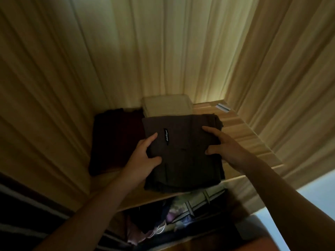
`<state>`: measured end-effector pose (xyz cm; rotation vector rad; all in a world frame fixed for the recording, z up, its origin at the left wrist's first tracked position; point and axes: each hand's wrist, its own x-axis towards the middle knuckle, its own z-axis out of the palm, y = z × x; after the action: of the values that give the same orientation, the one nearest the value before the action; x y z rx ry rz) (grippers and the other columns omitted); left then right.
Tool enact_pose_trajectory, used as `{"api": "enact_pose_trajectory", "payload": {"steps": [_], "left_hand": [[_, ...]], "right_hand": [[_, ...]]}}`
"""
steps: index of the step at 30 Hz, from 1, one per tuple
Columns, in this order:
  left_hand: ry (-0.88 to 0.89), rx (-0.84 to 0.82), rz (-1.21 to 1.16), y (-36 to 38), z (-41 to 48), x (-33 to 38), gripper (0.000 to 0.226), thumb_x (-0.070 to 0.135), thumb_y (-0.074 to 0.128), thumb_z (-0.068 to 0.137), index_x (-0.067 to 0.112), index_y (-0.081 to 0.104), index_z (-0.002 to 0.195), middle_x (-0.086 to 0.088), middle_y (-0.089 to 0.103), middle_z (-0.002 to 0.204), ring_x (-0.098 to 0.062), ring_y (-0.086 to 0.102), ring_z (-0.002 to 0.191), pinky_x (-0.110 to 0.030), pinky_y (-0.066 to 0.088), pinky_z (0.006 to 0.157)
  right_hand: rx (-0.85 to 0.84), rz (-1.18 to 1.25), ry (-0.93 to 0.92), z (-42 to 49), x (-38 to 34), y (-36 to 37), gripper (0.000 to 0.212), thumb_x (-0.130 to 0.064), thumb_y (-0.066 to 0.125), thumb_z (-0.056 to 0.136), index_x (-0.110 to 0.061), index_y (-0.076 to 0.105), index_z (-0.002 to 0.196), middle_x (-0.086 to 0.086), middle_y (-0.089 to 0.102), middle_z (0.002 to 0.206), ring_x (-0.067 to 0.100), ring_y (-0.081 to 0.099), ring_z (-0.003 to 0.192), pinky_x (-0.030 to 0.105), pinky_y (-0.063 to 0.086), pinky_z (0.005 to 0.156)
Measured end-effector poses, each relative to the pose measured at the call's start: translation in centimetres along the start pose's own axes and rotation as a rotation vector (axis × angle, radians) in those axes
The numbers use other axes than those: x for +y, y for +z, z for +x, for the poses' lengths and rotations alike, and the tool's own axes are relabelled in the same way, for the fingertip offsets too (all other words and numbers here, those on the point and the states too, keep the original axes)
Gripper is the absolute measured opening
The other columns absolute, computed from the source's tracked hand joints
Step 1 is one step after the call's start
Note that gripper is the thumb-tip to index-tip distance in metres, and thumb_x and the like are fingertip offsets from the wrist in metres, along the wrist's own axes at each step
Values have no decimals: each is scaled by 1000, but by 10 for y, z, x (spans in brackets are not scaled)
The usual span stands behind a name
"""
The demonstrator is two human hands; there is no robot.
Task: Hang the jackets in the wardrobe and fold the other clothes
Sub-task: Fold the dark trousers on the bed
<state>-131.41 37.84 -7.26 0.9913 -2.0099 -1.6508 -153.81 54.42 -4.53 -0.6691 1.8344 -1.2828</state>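
A folded dark brown garment (186,142) with a small black label lies on a wooden wardrobe shelf (241,129), its near edge overhanging the shelf front. My left hand (145,154) holds its left edge, thumb on top and fingers along the side. My right hand (220,144) rests on the garment's right side with thumb and fingers spread over the fabric. To the left lies a folded dark red garment (116,138). Behind the brown one sits a folded pale beige item (166,105).
Wooden wardrobe walls (54,87) close in on the left, back and right. Below the shelf is a lower compartment with a jumble of patterned and pinkish fabrics (181,216). A pale surface (315,194) shows at the right outside the wardrobe.
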Motion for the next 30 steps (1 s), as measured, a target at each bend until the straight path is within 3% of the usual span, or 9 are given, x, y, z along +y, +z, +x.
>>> {"api": "enact_pose_trajectory", "payload": {"steps": [3,7,11,14,18,21,23,26,30], "left_hand": [[-49,53,-6,-3,31,4,76,0,67,89,39,42,150,10,41,136,-11,53,117,-26,54,89],[-67,148,-24,-13,90,15,76,1,68,87,38,44,149,5,43,141,-19,51,128,-42,52,105],[-22,185,-86,-25,165,41,75,-6,62,91,28,39,154,-3,48,146,-19,54,126,-35,52,102],[-42,199,-120,-31,221,40,73,-7,61,93,22,37,155,-7,50,145,-23,57,124,-36,51,104],[-197,118,118,-31,263,-2,64,0,66,92,9,43,151,-12,47,148,-25,58,122,-33,51,102],[-173,214,303,-33,281,-21,62,15,66,95,12,43,152,-12,28,157,-29,45,137,-34,44,110],[-71,312,539,-29,295,-16,64,31,60,98,22,35,156,-12,16,164,-33,24,150,-40,31,119],[6,239,848,-14,315,-18,75,57,47,99,37,9,161,-6,-10,169,-31,-10,155,-54,13,122],[-41,119,970,4,327,-59,80,70,37,95,44,-5,158,-2,-28,165,-28,-27,151,-56,9,125]], "right_hand": [[-58,-27,-2,45,-12,-3,82,13,64,78,-31,50,146,0,50,140,23,56,122,49,51,104],[-90,-19,-31,109,-40,-11,82,13,60,78,-32,50,146,1,52,139,26,56,122,50,50,105],[-70,57,-81,184,-71,-19,80,16,55,81,-26,47,149,3,49,138,21,57,112,39,54,91],[-28,98,-93,240,-76,-23,80,15,56,83,-27,44,151,3,46,142,27,53,119,37,51,84],[-45,-141,37,282,-41,-18,75,2,61,91,-22,35,157,3,46,143,24,51,117,33,50,79],[105,-493,-109,301,-15,-9,63,-29,63,98,-23,38,155,12,40,155,30,50,126,39,45,105],[151,-721,-243,314,-14,6,67,-56,53,99,-29,34,157,11,20,166,35,27,149,46,26,121],[118,-1004,-314,335,-9,37,82,-81,32,91,-43,11,160,2,-9,171,33,-12,156,65,3,120],[52,-1132,-238,360,32,51,90,-93,15,80,-52,-10,156,-3,-23,169,34,-23,154,73,2,117]]}}
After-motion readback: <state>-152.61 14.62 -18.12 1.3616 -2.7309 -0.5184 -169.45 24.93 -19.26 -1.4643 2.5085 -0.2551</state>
